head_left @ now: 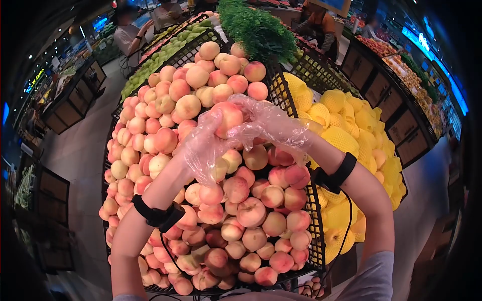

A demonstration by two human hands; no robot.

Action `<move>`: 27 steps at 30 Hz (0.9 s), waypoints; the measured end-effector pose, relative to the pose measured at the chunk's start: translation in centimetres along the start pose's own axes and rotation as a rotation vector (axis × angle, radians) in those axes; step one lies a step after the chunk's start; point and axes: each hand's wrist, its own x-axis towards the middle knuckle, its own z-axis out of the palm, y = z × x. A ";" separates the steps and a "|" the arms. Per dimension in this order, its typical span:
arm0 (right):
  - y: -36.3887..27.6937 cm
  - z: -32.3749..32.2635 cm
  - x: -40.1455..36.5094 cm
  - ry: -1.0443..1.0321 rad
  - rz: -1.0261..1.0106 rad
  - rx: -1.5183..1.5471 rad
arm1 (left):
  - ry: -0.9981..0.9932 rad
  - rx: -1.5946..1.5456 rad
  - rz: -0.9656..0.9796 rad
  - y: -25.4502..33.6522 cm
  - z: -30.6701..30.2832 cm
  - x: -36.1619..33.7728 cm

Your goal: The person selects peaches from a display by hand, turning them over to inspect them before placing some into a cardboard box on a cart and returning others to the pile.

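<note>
A pink and cream peach [229, 119] is held between my two hands above a large heap of peaches [251, 211]. My left hand [203, 138], in a clear plastic glove, has its fingers closed on the peach's left side. From the right, my right hand [261, 120], also in a clear plastic glove, curls its fingers around the same peach. Loose peaches lie under and around both hands. A black strap with a small device sits on each of my forearms.
Yellow foam-wrapped fruit [346, 145] is piled to the right, beyond a black crate edge [315, 220]. Green fruit [175, 50] lies at the back left, with leafy greens [256, 30] at the back middle. Several people stand farther back among other produce stands.
</note>
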 end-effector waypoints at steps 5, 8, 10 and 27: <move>1.3 0.2 0.2 0.108 -0.085 -0.068 | 0.076 0.483 0.000 2.4 2.2 -1.8; 0.2 -3.4 0.4 0.306 -0.226 -0.462 | 0.277 0.459 -0.006 5.4 -1.7 0.2; -0.9 -5.7 0.2 0.437 -0.009 -0.639 | 0.441 0.991 0.172 8.9 -6.2 0.8; 0.7 -6.7 1.6 0.463 -0.155 -0.632 | 0.209 2.152 -0.279 0.9 -4.4 7.7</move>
